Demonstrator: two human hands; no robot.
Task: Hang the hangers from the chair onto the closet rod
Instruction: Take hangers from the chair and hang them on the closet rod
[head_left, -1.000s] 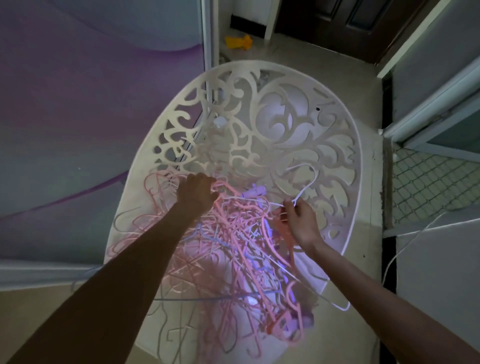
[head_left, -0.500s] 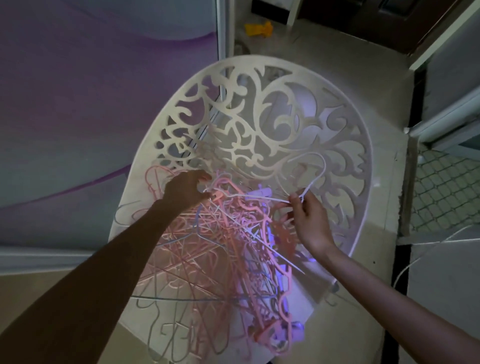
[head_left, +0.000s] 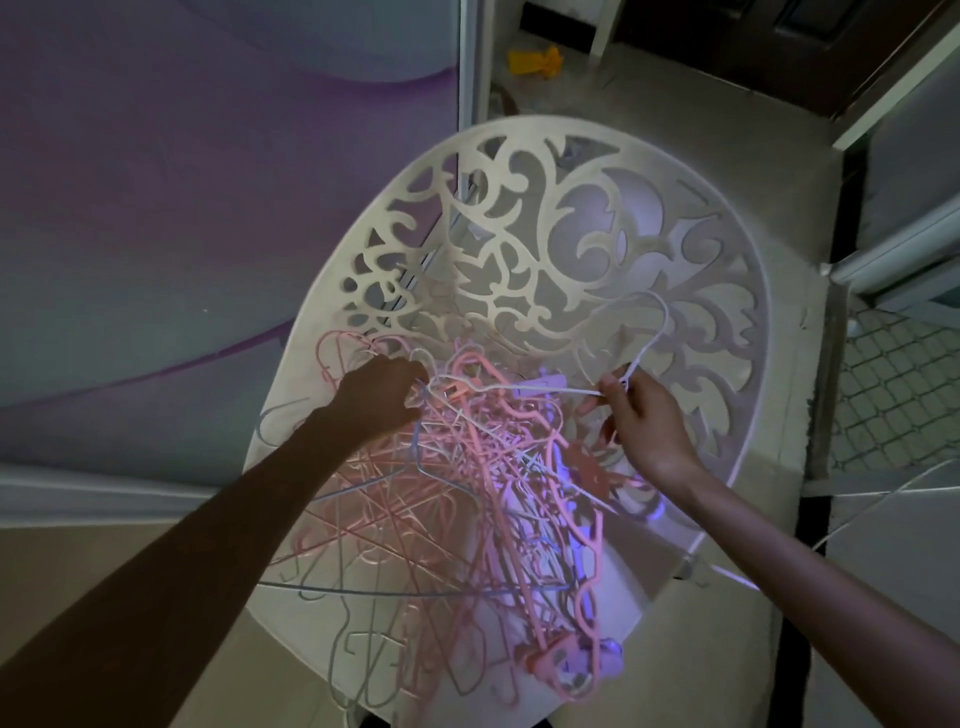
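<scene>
Nearest the camera, below both hands, lies the tangled heap of thin pink, white and pale-blue hangers (head_left: 457, 499). It fills the seat of the white plastic chair with a scroll-cut openwork back (head_left: 561, 249). The hangers are slender rods with hooked tops and notched shoulders, and they cross one another at many angles. Several thicker pink moulded hangers lie along the side of the heap under the right forearm.

The left hand (head_left: 382, 392) is curled into the far left part of the heap and appears to grip or hold down several pink hangers; the exact finger contact is hidden. The right hand (head_left: 636, 415) pinches the neck of one thin white wire-style hanger (head_left: 644, 338). Its hook rises just beyond the fingers, against the chair back. The hands are well apart, with the top of the heap between them.

Risks from this position:
- The white hanger's arm runs leftward into the heap. If lifted quickly, it will probably drag neighbouring hangers up with it.
- Hooks may catch in the chair back's cut-outs, which are hook-sized openings.
- Hangers overhang the near seat edge and could slide to the floor if the heap shifts.
- Thin rods may bend or snap if pulled hard.

The closet rod is not in view.
</scene>
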